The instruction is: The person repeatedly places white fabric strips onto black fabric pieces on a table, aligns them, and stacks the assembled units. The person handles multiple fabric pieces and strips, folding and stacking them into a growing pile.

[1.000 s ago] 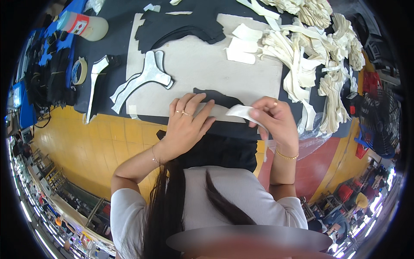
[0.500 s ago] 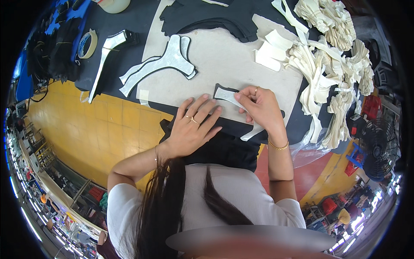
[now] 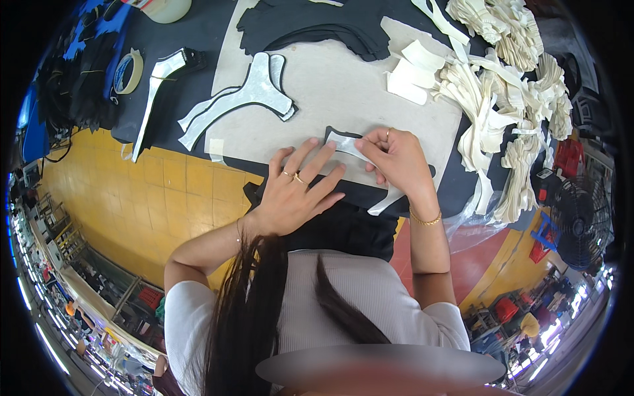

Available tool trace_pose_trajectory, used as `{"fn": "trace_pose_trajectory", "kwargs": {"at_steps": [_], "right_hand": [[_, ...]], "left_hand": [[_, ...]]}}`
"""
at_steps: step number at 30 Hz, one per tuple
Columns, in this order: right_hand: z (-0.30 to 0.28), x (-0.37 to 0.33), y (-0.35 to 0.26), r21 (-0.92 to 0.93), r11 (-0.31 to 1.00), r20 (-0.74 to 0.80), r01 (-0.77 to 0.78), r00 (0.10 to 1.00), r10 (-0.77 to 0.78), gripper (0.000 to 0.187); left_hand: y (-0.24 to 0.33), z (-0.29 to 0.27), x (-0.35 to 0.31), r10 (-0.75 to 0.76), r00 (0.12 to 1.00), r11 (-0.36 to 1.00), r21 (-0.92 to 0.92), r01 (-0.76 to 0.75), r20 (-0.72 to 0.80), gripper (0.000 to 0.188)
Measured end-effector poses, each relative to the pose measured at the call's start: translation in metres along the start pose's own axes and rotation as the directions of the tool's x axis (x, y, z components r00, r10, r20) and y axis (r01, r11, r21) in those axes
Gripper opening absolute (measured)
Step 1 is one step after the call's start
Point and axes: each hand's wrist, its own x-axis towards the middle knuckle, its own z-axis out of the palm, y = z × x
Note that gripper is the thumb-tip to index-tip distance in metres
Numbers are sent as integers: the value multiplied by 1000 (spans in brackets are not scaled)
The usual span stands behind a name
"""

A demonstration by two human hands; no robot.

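In front of me, a white curved piece [image 3: 345, 143] lies over a black fabric piece that shows along its edge. My right hand [image 3: 401, 162] pinches the white piece between thumb and fingers; its tail [image 3: 386, 200] comes out below the hand. Spread out flat, my left hand [image 3: 297, 191] has its fingertips beside the left end of the black piece. Both rest on a grey board [image 3: 317, 79]. To the left sit forked white pieces with black edging [image 3: 261, 89], stacked with a slight offset.
A black fabric stack [image 3: 310, 26] lies at the far side. Bunched cream strips [image 3: 489, 112] and white cut pieces [image 3: 413, 72] fill the right. At left are a tied bundle [image 3: 153, 89], a tape roll [image 3: 129, 71] and a tub [image 3: 166, 8]. A fan [image 3: 578, 221] stands beyond the right edge.
The left hand's fingers have shifted slightly toward the white piece's left end and spread a little. The right hand keeps its pinch. The whole view has moved slightly.
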Motion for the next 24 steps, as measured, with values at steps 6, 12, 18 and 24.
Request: {"fn": "trace_pose_trajectory", "kwargs": {"at_steps": [6, 12, 18, 24], "right_hand": [[-1, 1, -1, -7, 1000, -3, 6, 1000, -6, 28], [0, 1, 0, -10, 1000, -19, 12, 1000, -12, 29], [-14, -21, 4, -127, 987, -27, 97, 995, -101, 25], [-24, -33, 18, -196, 969, -174, 150, 967, -185, 22]], "left_hand": [[1, 1, 6, -29, 999, 999, 40, 28, 23, 52], [7, 3, 6, -82, 996, 993, 87, 78, 39, 65], [17, 9, 10, -149, 988, 969, 202, 139, 33, 81], [22, 14, 13, -187, 980, 952, 259, 165, 62, 89]]}}
